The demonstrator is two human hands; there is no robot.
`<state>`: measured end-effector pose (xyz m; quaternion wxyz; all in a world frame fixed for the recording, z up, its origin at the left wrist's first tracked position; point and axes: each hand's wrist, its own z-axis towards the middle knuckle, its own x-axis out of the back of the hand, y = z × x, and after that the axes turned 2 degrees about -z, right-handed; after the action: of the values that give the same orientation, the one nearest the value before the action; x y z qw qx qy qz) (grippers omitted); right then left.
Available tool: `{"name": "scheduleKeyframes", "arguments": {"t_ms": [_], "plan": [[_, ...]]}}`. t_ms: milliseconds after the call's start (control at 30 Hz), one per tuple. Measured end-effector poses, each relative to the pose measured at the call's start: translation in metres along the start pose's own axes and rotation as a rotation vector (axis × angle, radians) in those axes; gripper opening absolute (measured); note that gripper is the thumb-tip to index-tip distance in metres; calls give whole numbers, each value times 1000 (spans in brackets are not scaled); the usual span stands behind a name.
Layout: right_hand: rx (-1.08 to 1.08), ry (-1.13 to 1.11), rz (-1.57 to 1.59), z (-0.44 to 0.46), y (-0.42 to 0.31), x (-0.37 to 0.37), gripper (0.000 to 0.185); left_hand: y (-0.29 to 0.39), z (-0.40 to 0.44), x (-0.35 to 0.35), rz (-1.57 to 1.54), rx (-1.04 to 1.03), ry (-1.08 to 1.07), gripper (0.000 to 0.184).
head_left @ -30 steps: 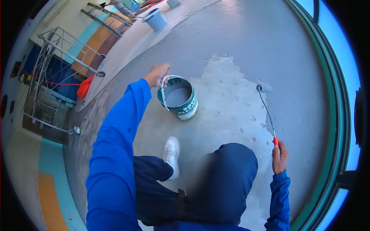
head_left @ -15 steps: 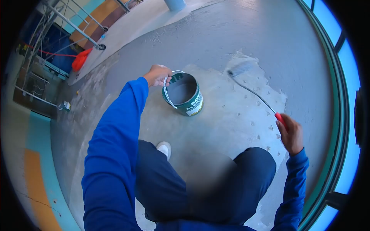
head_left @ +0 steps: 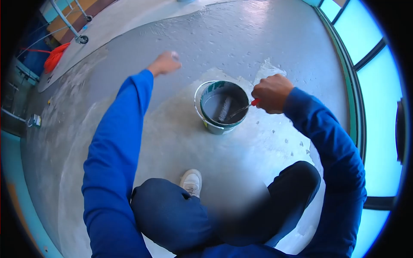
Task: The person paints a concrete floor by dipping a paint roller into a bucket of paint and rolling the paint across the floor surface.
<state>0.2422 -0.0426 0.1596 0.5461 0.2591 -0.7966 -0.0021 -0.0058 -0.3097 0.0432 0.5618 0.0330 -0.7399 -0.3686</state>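
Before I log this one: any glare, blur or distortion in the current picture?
Head view: pale glare on the floor near the top, windows glowing at right; head view: smeared blur between the legs; head view: black corners, left wall curved.

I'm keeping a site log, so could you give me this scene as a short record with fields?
Right hand: grips the roller by its red handle
Roller head: inside the bucket
Left hand: apart from the bucket, nothing visible in it
Bucket contents: grey coating
Floor: darker grey beyond the bucket, paler around it
Upper left: orange bundle
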Motion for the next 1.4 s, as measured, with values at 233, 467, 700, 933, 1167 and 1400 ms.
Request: {"name": "scheduleKeyframes", "arguments": {"t_ms": [233,467,700,933,1167,1400], "plan": [[-84,-89,49,49,-31,-6,12,57,62,48,-293,-47,647,35],[-229,-15,44,3,-43,-33,9,39,92,-50,-598,204,697,31],[-390,205,130,-84,-51,-66,14,-12,100,-107,-409,503,684,35],[-469,501,239,-100,-71,-137,17,-10,93,-96,-299,531,690,33],[-533,642,710,-98,-98,-172,24,-15,79,-67,-192,438,756,32],[-498,567,1393,-94,-117,-186,30,-23,44,-17,-70,525,849,31]]}}
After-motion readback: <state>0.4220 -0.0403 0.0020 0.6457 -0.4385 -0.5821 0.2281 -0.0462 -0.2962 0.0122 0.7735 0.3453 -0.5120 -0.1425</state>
